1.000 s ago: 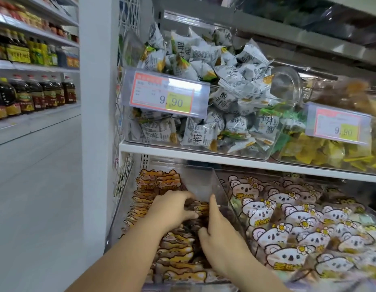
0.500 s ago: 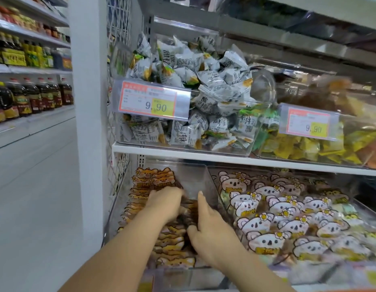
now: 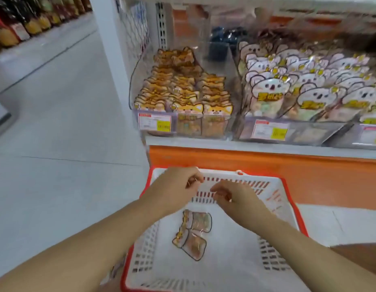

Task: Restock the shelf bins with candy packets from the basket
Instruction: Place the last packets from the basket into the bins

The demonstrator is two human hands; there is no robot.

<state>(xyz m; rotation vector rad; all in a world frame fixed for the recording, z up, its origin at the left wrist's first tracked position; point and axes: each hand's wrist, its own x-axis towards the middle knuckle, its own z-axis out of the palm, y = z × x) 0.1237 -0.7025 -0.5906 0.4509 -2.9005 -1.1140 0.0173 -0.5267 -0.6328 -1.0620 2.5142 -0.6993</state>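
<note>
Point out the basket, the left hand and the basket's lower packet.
basket (image 3: 252, 183): head view, white far wall.
left hand (image 3: 175, 186): head view, back of hand.
lower packet (image 3: 191, 246): head view, its clear front.

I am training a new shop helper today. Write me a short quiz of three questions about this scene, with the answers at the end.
1. How many orange animal-shaped candy packets lie in the white plastic basket with the red rim?
2. True or false: the left hand and the right hand reach into the left clear plastic shelf bin.
3. What fills the right clear plastic shelf bin? A) white koala-shaped packets B) blue round tins C) green glass bottles
Key: 1. Two. 2. False: both hands are over the basket. 3. A.
</note>
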